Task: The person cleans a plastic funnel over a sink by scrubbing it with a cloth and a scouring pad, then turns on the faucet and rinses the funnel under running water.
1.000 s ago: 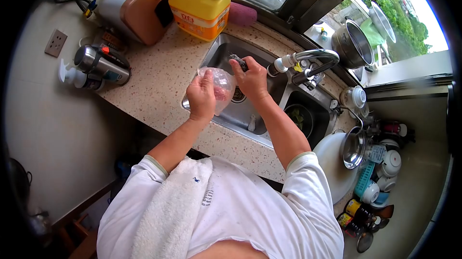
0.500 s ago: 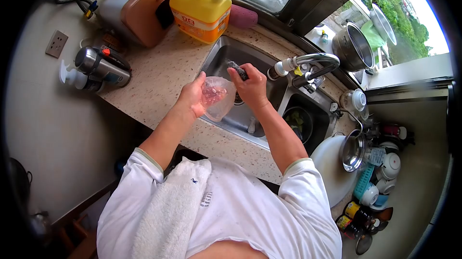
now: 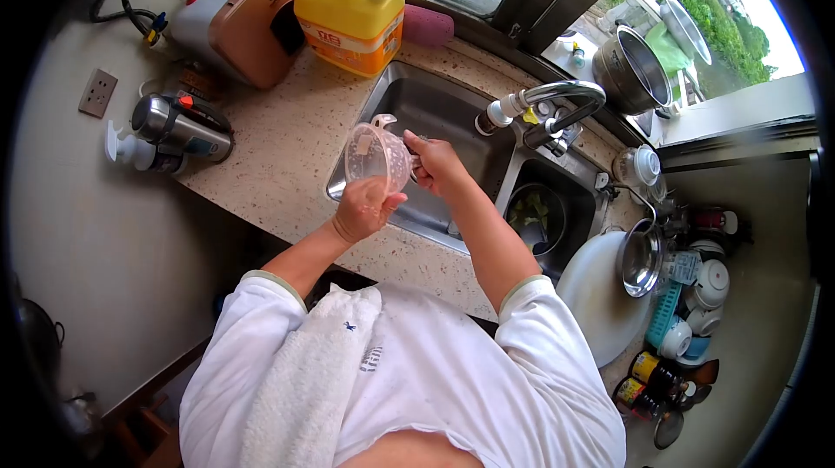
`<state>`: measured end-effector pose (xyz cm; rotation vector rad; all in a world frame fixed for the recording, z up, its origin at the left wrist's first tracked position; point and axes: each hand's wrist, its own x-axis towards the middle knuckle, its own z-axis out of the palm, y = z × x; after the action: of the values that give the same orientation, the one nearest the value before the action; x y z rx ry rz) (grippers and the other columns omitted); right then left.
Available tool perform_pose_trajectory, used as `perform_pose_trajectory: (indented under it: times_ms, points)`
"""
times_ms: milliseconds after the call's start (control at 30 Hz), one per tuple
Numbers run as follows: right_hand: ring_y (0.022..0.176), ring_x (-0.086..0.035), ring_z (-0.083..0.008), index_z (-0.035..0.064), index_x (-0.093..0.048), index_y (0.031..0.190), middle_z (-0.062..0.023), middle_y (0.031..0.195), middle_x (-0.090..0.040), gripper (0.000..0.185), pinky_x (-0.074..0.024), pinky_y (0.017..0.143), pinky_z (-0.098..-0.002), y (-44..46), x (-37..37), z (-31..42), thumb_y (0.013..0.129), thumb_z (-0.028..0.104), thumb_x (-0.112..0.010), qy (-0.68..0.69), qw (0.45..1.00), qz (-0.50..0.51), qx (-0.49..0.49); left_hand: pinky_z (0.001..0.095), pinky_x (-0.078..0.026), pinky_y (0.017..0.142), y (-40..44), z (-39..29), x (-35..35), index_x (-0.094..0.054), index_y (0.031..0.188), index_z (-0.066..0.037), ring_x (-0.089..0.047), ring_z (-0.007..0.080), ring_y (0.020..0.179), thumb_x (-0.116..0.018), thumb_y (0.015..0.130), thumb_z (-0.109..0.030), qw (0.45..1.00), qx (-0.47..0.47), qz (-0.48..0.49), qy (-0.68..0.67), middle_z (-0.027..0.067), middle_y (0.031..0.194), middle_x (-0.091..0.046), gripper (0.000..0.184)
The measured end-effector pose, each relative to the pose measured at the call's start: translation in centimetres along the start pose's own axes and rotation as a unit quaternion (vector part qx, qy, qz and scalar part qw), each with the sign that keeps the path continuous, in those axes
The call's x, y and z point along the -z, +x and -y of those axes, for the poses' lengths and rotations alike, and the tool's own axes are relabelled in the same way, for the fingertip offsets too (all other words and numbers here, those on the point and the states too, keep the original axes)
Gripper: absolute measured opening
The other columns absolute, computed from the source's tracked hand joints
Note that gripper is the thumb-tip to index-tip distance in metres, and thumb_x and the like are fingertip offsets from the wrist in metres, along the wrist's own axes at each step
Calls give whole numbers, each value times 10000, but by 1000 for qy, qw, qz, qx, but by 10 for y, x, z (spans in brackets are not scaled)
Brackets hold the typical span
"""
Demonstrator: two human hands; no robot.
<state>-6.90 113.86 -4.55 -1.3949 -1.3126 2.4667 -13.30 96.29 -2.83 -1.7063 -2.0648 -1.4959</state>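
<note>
A clear plastic container (image 3: 377, 155) with a small curved handle or lip at its top is tilted over the left edge of the steel sink (image 3: 435, 103). My left hand (image 3: 365, 209) grips its near side, with the fingers partly behind or inside the clear wall. On the container's right side is my right hand (image 3: 435, 165), its fingers closed. The dark scrubber seen earlier is hidden now, so what this hand holds cannot be made out. The chrome faucet (image 3: 570, 96) stands to the right of the hands.
A yellow jug (image 3: 350, 16) stands behind the sink. On the left are a steel flask (image 3: 183, 124) and a white pump bottle (image 3: 130, 148). The right basin holds a pot with green leaves (image 3: 532, 210). A round white board (image 3: 596, 294) and stacked bowls (image 3: 711, 284) are at right.
The container has turned, and its top lip now shows. My left hand has shifted to its near side, and my right hand has come down and left against it. The dark scrubber is out of sight.
</note>
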Motion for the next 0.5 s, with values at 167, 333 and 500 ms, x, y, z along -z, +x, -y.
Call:
perform_pose_trajectory:
  times_ms: [167,333,500]
  points:
    - [467,-464,-129,78,-481,929,-82,722,-560,413,-368,375,-271,-16,8,3,905,481,-570,236,968,-67,53,396,-540,633,30,20,31,-546,991,63,-608,263,657,-415,999,-366,715,512,-200,-431,118,711,-601,448]
    - [563,-567,-177,86,-469,1064,-104,810,-597,416,-430,397,-300,-22,3,-15,931,477,-520,265,946,-20,187,380,-580,663,19,29,26,-527,1027,48,-631,248,687,-359,1008,-399,503,624,-217,-558,145,758,-610,478]
    - [667,-527,-129,47,-574,1076,-63,848,-625,309,-449,640,-263,-20,-21,-25,945,326,-571,59,916,-76,389,428,-585,683,14,18,-4,-512,1038,44,-632,253,697,-379,996,-424,433,647,-219,-588,133,746,-589,489]
